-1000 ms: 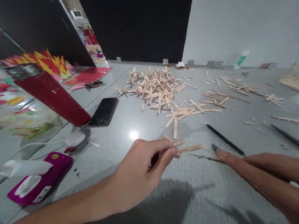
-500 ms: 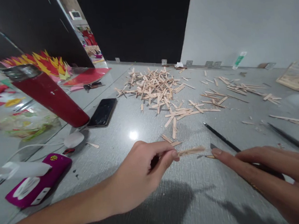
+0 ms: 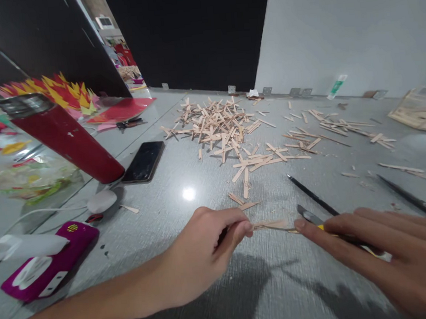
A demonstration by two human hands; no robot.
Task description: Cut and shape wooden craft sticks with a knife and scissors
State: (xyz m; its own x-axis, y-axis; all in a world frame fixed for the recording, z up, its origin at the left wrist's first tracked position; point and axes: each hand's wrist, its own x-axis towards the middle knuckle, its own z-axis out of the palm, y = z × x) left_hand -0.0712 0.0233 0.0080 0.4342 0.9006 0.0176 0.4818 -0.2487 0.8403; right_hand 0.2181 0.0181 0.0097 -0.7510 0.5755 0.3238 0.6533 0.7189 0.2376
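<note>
My left hand (image 3: 213,250) is closed, thumb and fingertips pinching a small bundle of thin wooden craft stick pieces (image 3: 273,223) that points right. The sticks' far end is blurred. My right hand (image 3: 382,254) is closed round a slim pointed tool (image 3: 290,229), perhaps a fine brush; most of its handle is hidden. This tool's tip meets or overlaps the sticks; contact is unclear. Beside the right fingers are a cutter knife with a grey blade (image 3: 308,215), partly covered by the hand, and a black pencil-like rod (image 3: 311,194).
A heap of craft sticks (image 3: 217,122) lies at the back, with more scattered right. Scissors (image 3: 415,197) rest at the right. On the left are a red flask (image 3: 64,139), a phone (image 3: 144,161), a purple power bank (image 3: 76,249) and paper flames (image 3: 60,93).
The slim tool has moved left, its tip now at the sticks. More of the cutter knife shows beside my right hand. The view has shifted slightly.
</note>
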